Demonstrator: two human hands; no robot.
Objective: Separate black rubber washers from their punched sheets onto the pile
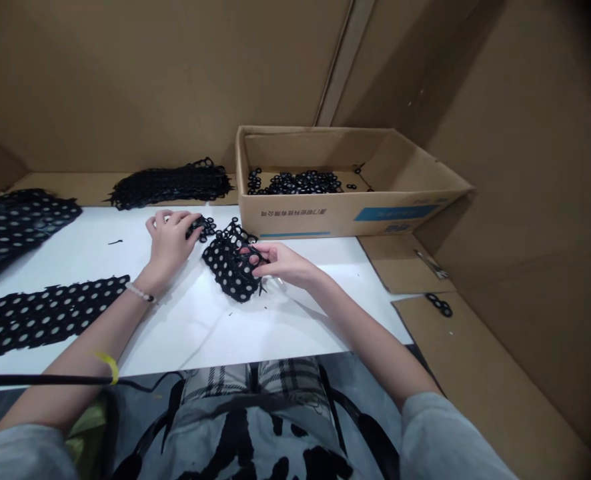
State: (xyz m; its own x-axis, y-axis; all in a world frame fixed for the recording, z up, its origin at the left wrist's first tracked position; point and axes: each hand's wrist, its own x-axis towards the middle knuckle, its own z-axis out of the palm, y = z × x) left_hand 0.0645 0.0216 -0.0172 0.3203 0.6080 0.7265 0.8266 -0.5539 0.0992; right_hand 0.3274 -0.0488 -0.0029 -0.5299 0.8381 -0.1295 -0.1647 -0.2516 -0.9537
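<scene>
A black rubber sheet of joined rings (228, 263) lies on the white table (175, 327) in front of me. My right hand (280, 261) pinches its right edge, fingers closed on the rings. My left hand (170, 237) rests at the sheet's upper left, its fingers curled over a small cluster of loose black rings (203, 228).
An open cardboard box (345, 213) with several loose black rings (295, 181) stands behind the sheet. A stack of ring sheets (170, 183) lies at the back. More sheets lie at the left (45, 317) and far left (15, 220). Cardboard walls surround the table; a black cable (40, 380) crosses the near edge.
</scene>
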